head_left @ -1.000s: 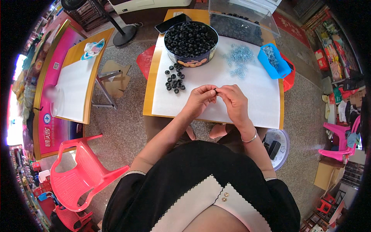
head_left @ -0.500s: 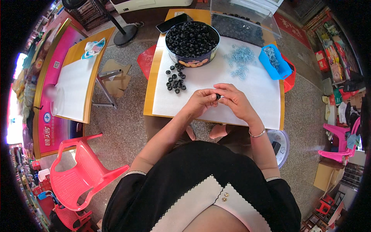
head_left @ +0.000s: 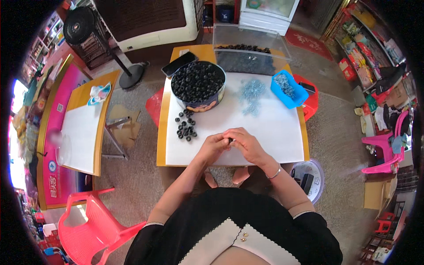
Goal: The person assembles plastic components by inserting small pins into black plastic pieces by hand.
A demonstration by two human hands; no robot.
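Observation:
Over the near edge of the white-covered table, my left hand and my right hand meet. Their fingers are closed together on a small black ring-shaped piece, mostly hidden by the fingertips. Left of my hands lie several loose black pieces of similar look, some showing a hole in the middle. Just behind these stands a round tub heaped with more black pieces. A scatter of tiny see-through bluish pieces lies right of the tub, and a blue plastic basket holds more.
A clear plastic bin with black pieces stands at the table's far side, near a dark phone. Red stools flank the table. A pink chair, a side table and a standing fan are to the left.
The view has tilted upward, so the table sits lower in the picture. Both hands stay together on the black piece, with slight finger movement.

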